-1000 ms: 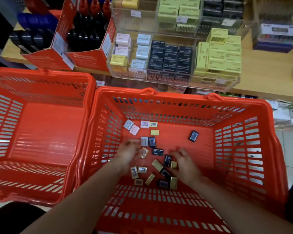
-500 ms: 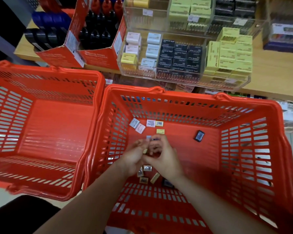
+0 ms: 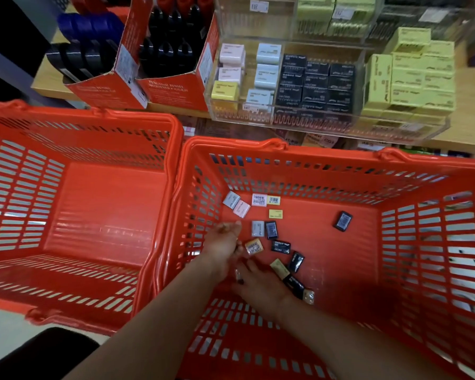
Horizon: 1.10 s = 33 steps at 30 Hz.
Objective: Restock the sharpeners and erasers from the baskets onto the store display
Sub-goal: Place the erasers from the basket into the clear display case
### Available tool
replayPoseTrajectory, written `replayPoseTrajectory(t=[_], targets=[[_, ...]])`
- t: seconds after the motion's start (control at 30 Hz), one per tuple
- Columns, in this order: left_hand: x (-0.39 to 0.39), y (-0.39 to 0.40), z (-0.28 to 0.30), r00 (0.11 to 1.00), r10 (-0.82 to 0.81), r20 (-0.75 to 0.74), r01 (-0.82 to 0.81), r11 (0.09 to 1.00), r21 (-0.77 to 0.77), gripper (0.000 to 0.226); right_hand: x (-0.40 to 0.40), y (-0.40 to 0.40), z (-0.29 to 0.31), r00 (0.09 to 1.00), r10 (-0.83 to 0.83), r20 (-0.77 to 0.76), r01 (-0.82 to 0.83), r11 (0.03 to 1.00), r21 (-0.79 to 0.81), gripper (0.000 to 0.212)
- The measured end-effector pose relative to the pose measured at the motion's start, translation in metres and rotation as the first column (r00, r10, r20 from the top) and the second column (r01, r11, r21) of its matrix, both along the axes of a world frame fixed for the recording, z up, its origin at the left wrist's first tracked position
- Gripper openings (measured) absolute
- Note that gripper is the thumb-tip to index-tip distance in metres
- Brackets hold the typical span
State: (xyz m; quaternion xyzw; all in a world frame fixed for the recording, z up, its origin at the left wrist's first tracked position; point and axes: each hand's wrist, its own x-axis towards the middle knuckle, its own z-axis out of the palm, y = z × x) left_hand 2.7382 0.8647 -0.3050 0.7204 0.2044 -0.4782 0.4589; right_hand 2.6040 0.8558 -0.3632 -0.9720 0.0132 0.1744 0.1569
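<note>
Erasers lie scattered over the floor of the right basket (image 3: 327, 152), the red one nearer the shelf's clear display case (image 3: 285, 119). Both hands are down inside it, close to its left wall. The left hand (image 3: 225, 242) is held palm up and cupped, fingers loosely bent; whether it already holds small pieces I cannot tell, though something seems to sit in the palm. The right hand (image 3: 258, 283) reaches across just below it with fingers curled around a small item (image 3: 239, 275), which looks pinched between fingertips and thumb.

Loose stock left on the basket floor: a pale blue eraser (image 3: 231, 199) and a pink eraser (image 3: 242, 209) touching each other near the far left corner, two barcode-up pieces (image 3: 259, 200) beside them, a yellow eraser (image 3: 275, 214), a grey one (image 3: 257, 228), several black erasers (image 3: 280, 246) in the middle, and a single black eraser (image 3: 342, 221) well apart toward the right wall.

By my reading, the job is well along. The left basket (image 3: 93, 113) shows only its bare red floor, and the sharpener boxes (image 3: 162, 89) at the shelf's left edge look full. The display case already carries stacked black, yellow and pastel rows. What remains seems to be this last handful: gather it, sort by colour, and set each piece in its matching compartment.
</note>
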Motion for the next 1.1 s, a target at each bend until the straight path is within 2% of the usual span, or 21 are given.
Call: replayPoseTrajectory(t=[0.1, 0.13, 0.2, 0.23, 0.27, 0.3, 0.37, 0.4, 0.43, 0.47, 0.5, 0.53, 0.63, 0.8, 0.97, 1.03, 1.1], targets=[[0.000, 0.001, 0.000, 0.999, -0.028, 0.016, 0.028, 1.000, -0.014, 0.016, -0.002, -0.024, 0.002, 0.988, -0.154, 0.027, 0.156, 0.986, -0.056, 0.030], [0.000, 0.001, 0.000, 0.999, -0.026, 0.024, 0.026, 1.000, -0.014, 0.017, -0.005, -0.033, 0.000, 0.982, -0.189, 0.009, 0.189, 0.981, -0.053, 0.033], [0.001, 0.001, 0.001, 0.999, -0.022, 0.030, 0.022, 1.000, -0.007, 0.017, -0.011, -0.047, -0.002, 0.962, -0.270, -0.043, 0.273, 0.955, 0.116, 0.039], [0.002, 0.000, 0.003, 1.000, -0.016, 0.025, 0.016, 1.000, -0.005, 0.015, -0.013, -0.052, 0.003, 0.936, -0.345, -0.074, 0.352, 0.900, 0.258, 0.038], [0.003, -0.001, 0.006, 1.000, -0.009, 0.017, 0.009, 1.000, -0.005, 0.013, -0.013, -0.056, 0.009, 0.883, -0.459, -0.095, 0.454, 0.787, 0.417, 0.034], [0.004, -0.003, 0.009, 1.000, 0.005, 0.002, -0.005, 1.000, -0.008, 0.012, -0.012, -0.061, 0.019, 0.793, -0.591, -0.152, 0.560, 0.605, 0.566, 0.029], [0.006, -0.008, 0.022, 0.999, 0.039, -0.038, -0.041, 0.998, -0.040, 0.013, -0.011, -0.073, 0.047, 0.542, -0.736, -0.406, 0.680, 0.099, 0.727, 0.026], [0.007, -0.011, 0.029, 0.998, 0.034, -0.053, -0.038, 0.997, -0.069, 0.012, -0.012, -0.081, 0.062, 0.435, -0.705, -0.560, 0.668, -0.165, 0.725, 0.027], [0.007, -0.015, 0.040, 0.998, 0.005, -0.065, -0.012, 0.995, -0.102, 0.010, -0.014, -0.089, 0.078, 0.384, -0.615, -0.689, 0.605, -0.396, 0.691, 0.029], [0.006, -0.020, 0.052, 0.997, -0.035, -0.072, 0.025, 0.990, -0.142, 0.011, -0.018, -0.099, 0.095, 0.389, -0.511, -0.766, 0.522, -0.563, 0.641, 0.028], [0.004, -0.025, 0.066, 0.994, -0.072, -0.082, 0.056, 0.981, -0.184, 0.016, -0.022, -0.108, 0.112, 0.423, -0.435, -0.795, 0.447, -0.663, 0.601, 0.027], [0.002, -0.029, 0.080, 0.990, -0.111, -0.091, 0.087, 0.969, -0.231, 0.021, -0.026, -0.115, 0.129, 0.465, -0.389, -0.795, 0.391, -0.716, 0.579, 0.025], [-0.005, -0.040, 0.123, 0.949, -0.306, -0.075, 0.261, 0.898, -0.355, 0.024, -0.032, -0.133, 0.173, 0.580, -0.372, -0.725, 0.267, -0.754, 0.600, 0.043], [-0.007, -0.050, 0.189, 0.862, -0.479, 0.165, 0.501, 0.757, -0.420, 0.017, -0.042, -0.148, 0.247, 0.689, -0.382, -0.616, 0.263, -0.661, 0.703, 0.063], [-0.006, -0.048, 0.240, 0.745, -0.601, 0.289, 0.663, 0.622, -0.417, 0.030, -0.050, -0.155, 0.307, 0.752, -0.354, -0.556, 0.275, -0.598, 0.753, 0.038], [-0.005, -0.049, 0.250, 0.750, -0.582, 0.315, 0.660, 0.623, -0.420, 0.026, -0.050, -0.156, 0.322, 0.733, -0.368, -0.572, 0.294, -0.586, 0.755, 0.032], [-0.004, -0.051, 0.255, 0.790, -0.526, 0.316, 0.613, 0.663, -0.429, 0.020, -0.051, -0.158, 0.332, 0.656, -0.436, -0.616, 0.307, -0.592, 0.745, 0.031]])
